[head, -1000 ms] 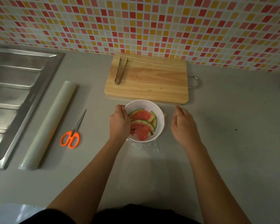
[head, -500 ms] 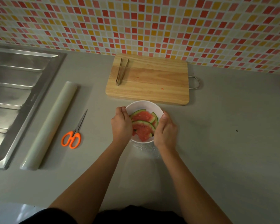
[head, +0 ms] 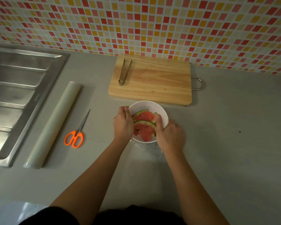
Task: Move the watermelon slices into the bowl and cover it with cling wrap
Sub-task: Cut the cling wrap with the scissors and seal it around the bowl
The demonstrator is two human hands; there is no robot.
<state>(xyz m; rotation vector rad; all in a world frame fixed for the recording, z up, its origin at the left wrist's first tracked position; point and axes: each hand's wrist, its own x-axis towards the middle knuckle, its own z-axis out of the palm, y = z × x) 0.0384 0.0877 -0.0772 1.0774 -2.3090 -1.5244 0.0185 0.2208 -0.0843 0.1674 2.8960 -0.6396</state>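
Closing on the bowl (head: 146,105) is what the right hand (head: 169,135) has just done: a second ago it hovered open off the right rim, and now its thumb hooks over that rim while its fingers curl round the outer wall. The left hand (head: 122,125) keeps its curled fingers (head: 125,109) on the opposite rim, unmoved.

Between the two sets of fingers the watermelon slices (head: 144,127) lie in the bowl, so the moving step looks finished and the covering is under way. Just nearer than the fingers, by both wrists, crumpled cling wrap (head: 148,147) shows against the table (head: 225,143).

Whether film already stretches over the bowl's mouth is hard to tell, clear as it is. The right fingertips are hidden behind the hand's back.

Well left of the left fingers lie the cling wrap roll (head: 55,120) and orange scissors (head: 75,137). Beyond the fingers, tongs (head: 123,72) rest on the cutting board (head: 152,85).
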